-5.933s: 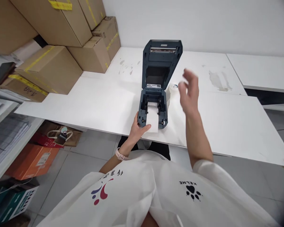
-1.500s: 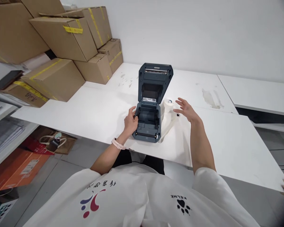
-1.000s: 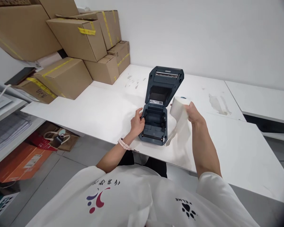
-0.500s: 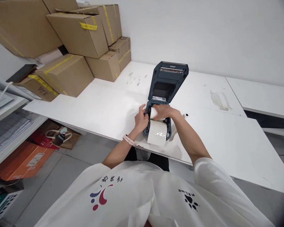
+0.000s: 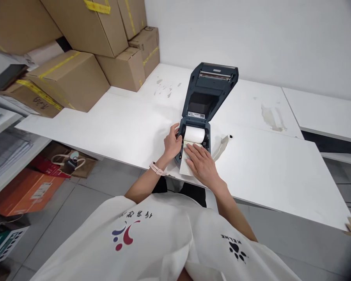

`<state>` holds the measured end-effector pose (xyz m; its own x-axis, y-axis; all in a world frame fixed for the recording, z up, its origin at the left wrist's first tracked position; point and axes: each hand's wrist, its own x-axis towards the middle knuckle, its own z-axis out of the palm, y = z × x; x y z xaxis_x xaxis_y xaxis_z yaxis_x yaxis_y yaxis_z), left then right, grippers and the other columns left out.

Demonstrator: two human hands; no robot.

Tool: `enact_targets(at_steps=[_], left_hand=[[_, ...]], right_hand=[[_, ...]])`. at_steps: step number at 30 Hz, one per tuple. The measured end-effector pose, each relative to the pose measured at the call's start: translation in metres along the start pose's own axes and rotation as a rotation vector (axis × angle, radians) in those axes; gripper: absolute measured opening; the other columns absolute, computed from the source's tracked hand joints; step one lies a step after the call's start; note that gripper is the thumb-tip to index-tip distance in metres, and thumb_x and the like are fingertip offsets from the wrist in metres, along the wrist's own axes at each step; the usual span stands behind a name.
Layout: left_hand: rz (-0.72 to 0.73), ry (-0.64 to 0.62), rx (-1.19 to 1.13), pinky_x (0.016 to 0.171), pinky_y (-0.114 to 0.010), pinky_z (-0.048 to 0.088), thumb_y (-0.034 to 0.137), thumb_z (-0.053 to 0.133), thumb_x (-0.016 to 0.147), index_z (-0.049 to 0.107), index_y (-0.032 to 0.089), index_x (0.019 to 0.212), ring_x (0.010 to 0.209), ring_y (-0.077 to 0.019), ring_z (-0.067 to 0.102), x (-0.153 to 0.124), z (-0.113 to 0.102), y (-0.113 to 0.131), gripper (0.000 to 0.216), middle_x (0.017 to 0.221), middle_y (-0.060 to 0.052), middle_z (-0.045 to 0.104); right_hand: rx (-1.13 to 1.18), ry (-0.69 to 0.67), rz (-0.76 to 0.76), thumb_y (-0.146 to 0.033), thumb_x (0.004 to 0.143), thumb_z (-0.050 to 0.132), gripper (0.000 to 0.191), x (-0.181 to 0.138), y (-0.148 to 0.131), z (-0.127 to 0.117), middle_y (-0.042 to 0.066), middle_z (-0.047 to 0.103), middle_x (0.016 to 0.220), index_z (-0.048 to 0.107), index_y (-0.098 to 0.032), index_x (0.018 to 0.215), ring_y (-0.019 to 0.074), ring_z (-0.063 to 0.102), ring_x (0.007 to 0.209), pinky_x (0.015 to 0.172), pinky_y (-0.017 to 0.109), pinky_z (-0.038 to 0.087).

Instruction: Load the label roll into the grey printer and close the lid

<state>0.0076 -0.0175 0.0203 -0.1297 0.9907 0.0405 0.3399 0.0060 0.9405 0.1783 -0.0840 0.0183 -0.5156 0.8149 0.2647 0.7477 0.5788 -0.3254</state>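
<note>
A dark grey label printer (image 5: 210, 93) stands near the front edge of the white table (image 5: 119, 128) with its lid raised. A white paper roll (image 5: 194, 134) lies in its bay, and a strip of paper (image 5: 184, 168) runs forward out of the front. My right hand (image 5: 201, 165) lies flat with fingers stretched out on that strip. My left hand (image 5: 172, 142), with a pink watch on the wrist, curls against the printer's left side wall.
Cardboard boxes (image 5: 76, 74) with yellow tape are stacked at the back left of the table. A loose paper scrap (image 5: 222, 142) lies right of the printer. A second white table (image 5: 324, 113) stands at the right. Shelves (image 5: 6, 152) and a bag (image 5: 70, 164) sit at lower left.
My right hand picked the paper roll up from beside the printer, set it into the bay, then slid forward and flattened on the paper strip. My left hand stayed at the printer's left side.
</note>
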Motion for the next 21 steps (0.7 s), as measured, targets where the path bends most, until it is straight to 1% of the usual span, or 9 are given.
enact_targets(at_steps=[3,6,9,11,13,15,17,18,21], left_hand=[[-0.012,0.013,-0.038,0.112,-0.045,0.05,0.014,0.05,0.091,0.049,0.026,0.142,0.129,-0.0237,0.067,0.003,0.001,-0.002,0.052,0.14,-0.009,0.07],[-0.018,0.009,-0.087,0.114,-0.044,0.049,0.018,0.051,0.092,0.048,0.024,0.143,0.133,-0.0235,0.064,0.005,0.002,-0.007,0.051,0.142,-0.011,0.067],[-0.017,-0.023,-0.137,0.117,-0.042,0.046,0.029,0.052,0.096,0.042,0.024,0.148,0.146,-0.0239,0.052,-0.006,0.004,-0.012,0.053,0.156,-0.013,0.055],[-0.024,-0.07,-0.17,0.119,-0.04,0.044,0.04,0.057,0.096,0.035,0.026,0.153,0.153,-0.0251,0.043,-0.024,0.005,-0.016,0.063,0.165,-0.012,0.044],[-0.065,-0.123,-0.199,0.119,-0.039,0.045,0.048,0.066,0.092,0.026,0.028,0.159,0.151,-0.0264,0.045,-0.046,0.003,-0.021,0.081,0.166,-0.012,0.042],[-0.146,-0.166,-0.246,0.118,-0.039,0.047,0.052,0.07,0.088,0.023,0.028,0.161,0.148,-0.0275,0.049,-0.066,0.0,-0.024,0.09,0.166,-0.013,0.042],[-0.196,-0.197,-0.276,0.116,-0.04,0.049,0.055,0.071,0.087,0.024,0.029,0.161,0.146,-0.0289,0.052,-0.078,-0.004,-0.026,0.092,0.165,-0.013,0.043],[-0.205,-0.206,-0.285,0.114,-0.041,0.051,0.056,0.072,0.087,0.025,0.029,0.161,0.145,-0.0295,0.053,-0.081,-0.005,-0.026,0.092,0.164,-0.013,0.044],[-0.2,-0.218,-0.275,0.112,-0.041,0.053,0.057,0.071,0.086,0.024,0.03,0.162,0.145,-0.0304,0.054,-0.08,-0.006,-0.025,0.094,0.165,-0.013,0.044]], right_hand=[[-0.005,0.007,-0.001,-0.037,0.107,0.042,0.051,0.002,0.0,0.003,0.005,0.052,0.159,0.046,-0.032,0.157,0.0335,0.047,0.15,0.122,0.061,0.04],[0.001,-0.011,0.004,-0.039,0.107,0.042,0.05,0.006,0.0,0.0,0.006,0.052,0.159,0.05,-0.029,0.155,0.0339,0.046,0.151,0.117,0.058,0.046],[0.071,-0.013,0.03,-0.041,0.105,0.046,0.047,0.004,0.0,-0.002,0.007,0.054,0.158,0.056,-0.029,0.15,0.0349,0.046,0.151,0.113,0.059,0.05],[0.222,0.007,0.044,-0.043,0.104,0.05,0.042,0.002,0.003,-0.006,0.007,0.06,0.153,0.064,-0.032,0.141,0.034,0.052,0.146,0.113,0.058,0.05],[0.421,0.11,0.099,-0.046,0.103,0.051,0.035,0.005,0.015,-0.015,0.007,0.069,0.141,0.072,-0.033,0.127,0.0315,0.062,0.135,0.11,0.055,0.053],[0.53,0.331,0.194,-0.051,0.102,0.051,0.035,0.022,0.039,-0.029,0.008,0.073,0.132,0.072,-0.033,0.122,0.0296,0.066,0.129,0.108,0.051,0.054],[0.497,0.578,0.255,-0.059,0.101,0.05,0.046,0.055,0.072,-0.048,0.009,0.066,0.141,0.063,-0.031,0.135,0.0299,0.057,0.139,0.113,0.052,0.049],[0.484,0.636,0.256,-0.063,0.102,0.046,0.055,0.077,0.091,-0.057,0.008,0.056,0.152,0.052,-0.032,0.147,0.0288,0.049,0.147,0.118,0.052,0.044],[0.616,0.616,0.262,-0.07,0.104,0.027,0.072,0.149,0.14,-0.083,0.006,0.023,0.174,0.018,-0.029,0.163,0.0206,0.025,0.16,0.126,0.044,0.034]])
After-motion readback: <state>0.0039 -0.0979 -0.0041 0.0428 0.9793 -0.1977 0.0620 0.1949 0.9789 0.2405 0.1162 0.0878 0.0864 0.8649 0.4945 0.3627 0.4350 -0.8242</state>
